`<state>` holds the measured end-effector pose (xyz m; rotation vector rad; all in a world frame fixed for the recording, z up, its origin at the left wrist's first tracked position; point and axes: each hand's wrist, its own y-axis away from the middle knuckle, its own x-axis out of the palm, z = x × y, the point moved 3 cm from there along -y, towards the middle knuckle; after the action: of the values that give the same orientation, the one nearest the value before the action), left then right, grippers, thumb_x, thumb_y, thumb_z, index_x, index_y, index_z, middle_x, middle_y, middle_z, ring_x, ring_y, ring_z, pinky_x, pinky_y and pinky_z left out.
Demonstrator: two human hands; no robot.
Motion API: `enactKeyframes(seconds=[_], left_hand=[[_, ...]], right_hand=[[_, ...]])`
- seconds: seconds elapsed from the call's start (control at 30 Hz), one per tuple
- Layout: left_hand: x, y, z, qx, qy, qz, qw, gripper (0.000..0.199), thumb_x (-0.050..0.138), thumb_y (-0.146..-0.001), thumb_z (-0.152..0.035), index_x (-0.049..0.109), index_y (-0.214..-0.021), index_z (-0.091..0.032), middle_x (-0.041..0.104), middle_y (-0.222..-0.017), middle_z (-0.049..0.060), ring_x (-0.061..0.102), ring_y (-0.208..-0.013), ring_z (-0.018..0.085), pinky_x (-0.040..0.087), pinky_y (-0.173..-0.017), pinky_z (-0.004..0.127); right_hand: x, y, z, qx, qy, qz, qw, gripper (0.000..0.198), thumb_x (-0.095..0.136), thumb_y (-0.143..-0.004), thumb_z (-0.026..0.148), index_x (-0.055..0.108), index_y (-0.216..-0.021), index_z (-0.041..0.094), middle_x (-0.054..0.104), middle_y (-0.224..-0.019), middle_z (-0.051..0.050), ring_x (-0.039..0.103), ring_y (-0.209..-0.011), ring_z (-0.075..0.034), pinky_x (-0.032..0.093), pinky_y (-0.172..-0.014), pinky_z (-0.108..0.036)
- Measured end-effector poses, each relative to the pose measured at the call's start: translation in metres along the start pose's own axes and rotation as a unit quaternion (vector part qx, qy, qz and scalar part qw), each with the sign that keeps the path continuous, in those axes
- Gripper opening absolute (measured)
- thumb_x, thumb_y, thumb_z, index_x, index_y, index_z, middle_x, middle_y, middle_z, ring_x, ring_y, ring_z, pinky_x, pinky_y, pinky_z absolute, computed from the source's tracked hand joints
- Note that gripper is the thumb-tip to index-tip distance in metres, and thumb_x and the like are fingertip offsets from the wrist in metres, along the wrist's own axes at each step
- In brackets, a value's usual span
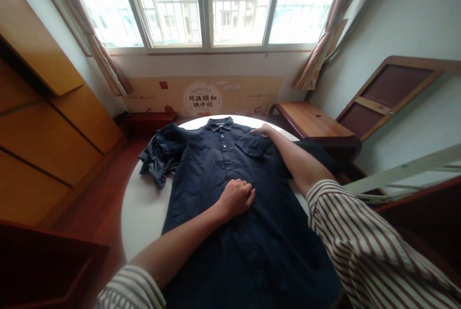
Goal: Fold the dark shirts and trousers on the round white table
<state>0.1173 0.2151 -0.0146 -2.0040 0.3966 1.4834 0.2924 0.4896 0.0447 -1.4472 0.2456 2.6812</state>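
Note:
A dark navy button-up shirt [201, 174] lies front side up on a white round table [144, 213], its collar toward the window. My left hand [237, 197] rests on the shirt's front near the button line, fingers curled in; its underside is hidden, so whether cloth is in it cannot be seen. Farther up, my right hand [264, 130] is at the shirt's right-hand shoulder above the chest pocket [254, 145], fingers closed on the cloth. The left-side sleeve [162, 150] is bunched on the table, and the other sleeve [315, 150] extends past the table's right edge.
Behind the table a wooden bench or side table [309, 119] stands at the right, and a low dark red piece of furniture [147, 121] at the left. Yellow-brown cabinets [46, 141] line the left wall. A printed banner [230, 95] hangs under the window.

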Motion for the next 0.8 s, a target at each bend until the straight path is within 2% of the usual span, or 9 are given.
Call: enactKeyframes(seconds=[0.07, 0.27, 0.37, 0.47, 0.57, 0.63, 0.7, 0.8], left_hand=[[0.000, 0.000, 0.000, -0.002, 0.003, 0.002, 1.000, 0.030, 0.045, -0.099, -0.033, 0.062, -0.079, -0.019, 0.067, -0.082, 0.006, 0.063, -0.079, 0.019, 0.047, -0.075, 0.033], [-0.001, 0.000, 0.000, -0.007, 0.008, 0.010, 1.000, 0.030, 0.045, -0.099, -0.032, 0.062, -0.079, -0.019, 0.067, -0.081, 0.007, 0.063, -0.080, 0.019, 0.047, -0.076, 0.032], [-0.001, 0.000, 0.000, -0.007, 0.008, 0.013, 1.000, 0.030, 0.045, -0.099, -0.032, 0.062, -0.079, -0.018, 0.067, -0.082, 0.007, 0.063, -0.080, 0.020, 0.047, -0.075, 0.033], [-0.001, 0.000, 0.000, -0.006, 0.008, 0.009, 1.000, 0.030, 0.045, -0.099, -0.032, 0.062, -0.079, -0.018, 0.068, -0.082, 0.007, 0.064, -0.081, 0.020, 0.047, -0.076, 0.033], [0.001, 0.000, 0.001, -0.004, 0.005, 0.005, 1.000, 0.031, 0.044, -0.099, -0.032, 0.062, -0.079, -0.019, 0.068, -0.083, 0.007, 0.064, -0.081, 0.020, 0.047, -0.077, 0.033], [0.001, -0.001, 0.001, -0.004, 0.004, 0.006, 1.000, 0.031, 0.043, -0.099, -0.032, 0.062, -0.079, -0.018, 0.068, -0.083, 0.007, 0.064, -0.081, 0.021, 0.047, -0.076, 0.033], [0.000, -0.001, 0.002, -0.006, 0.004, 0.010, 1.000, 0.031, 0.044, -0.099, -0.033, 0.063, -0.079, -0.018, 0.068, -0.083, 0.008, 0.064, -0.082, 0.021, 0.047, -0.075, 0.033], [0.001, -0.001, 0.001, -0.004, 0.011, 0.010, 1.000, 0.030, 0.045, -0.098, -0.033, 0.063, -0.081, -0.018, 0.068, -0.084, 0.008, 0.065, -0.082, 0.021, 0.047, -0.076, 0.032]], right_hand=[[0.005, -0.004, 0.001, -0.001, -0.024, -0.006, 1.000, 0.055, 0.089, -0.064, 0.038, 0.066, -0.103, 0.005, 0.069, -0.083, -0.013, 0.066, -0.072, -0.023, 0.057, -0.058, -0.032], [0.001, -0.008, 0.000, -0.015, -0.079, -0.029, 0.996, 0.061, 0.078, -0.078, 0.032, 0.056, -0.131, 0.011, 0.068, -0.106, -0.011, 0.067, -0.085, -0.018, 0.057, -0.072, -0.026], [-0.007, 0.000, -0.007, -0.002, -0.077, 0.024, 0.997, 0.063, 0.084, -0.072, 0.033, 0.060, -0.124, 0.007, 0.069, -0.100, -0.014, 0.068, -0.083, -0.021, 0.058, -0.071, -0.031], [-0.020, 0.013, -0.014, 0.000, -0.072, 0.088, 0.994, 0.072, 0.094, -0.057, 0.030, 0.064, -0.117, 0.004, 0.070, -0.092, -0.015, 0.068, -0.081, -0.024, 0.059, -0.070, -0.032], [-0.032, 0.027, -0.020, -0.021, -0.072, 0.131, 0.989, 0.095, 0.097, -0.048, 0.028, 0.056, -0.131, 0.009, 0.069, -0.101, -0.015, 0.068, -0.089, -0.024, 0.059, -0.073, -0.031], [-0.036, 0.035, -0.021, -0.049, -0.080, 0.172, 0.981, 0.107, 0.097, -0.048, 0.025, 0.047, -0.141, 0.013, 0.069, -0.107, -0.014, 0.068, -0.095, -0.024, 0.058, -0.078, -0.031], [-0.039, 0.042, -0.020, -0.073, -0.071, 0.193, 0.976, 0.110, 0.095, -0.050, 0.020, 0.040, -0.146, 0.013, 0.070, -0.107, -0.013, 0.068, -0.097, -0.025, 0.058, -0.083, -0.033], [-0.040, 0.051, -0.014, -0.115, 0.021, 0.164, 0.980, 0.103, 0.090, -0.053, 0.014, 0.041, -0.144, 0.014, 0.071, -0.103, -0.012, 0.069, -0.096, -0.027, 0.057, -0.085, -0.037]])
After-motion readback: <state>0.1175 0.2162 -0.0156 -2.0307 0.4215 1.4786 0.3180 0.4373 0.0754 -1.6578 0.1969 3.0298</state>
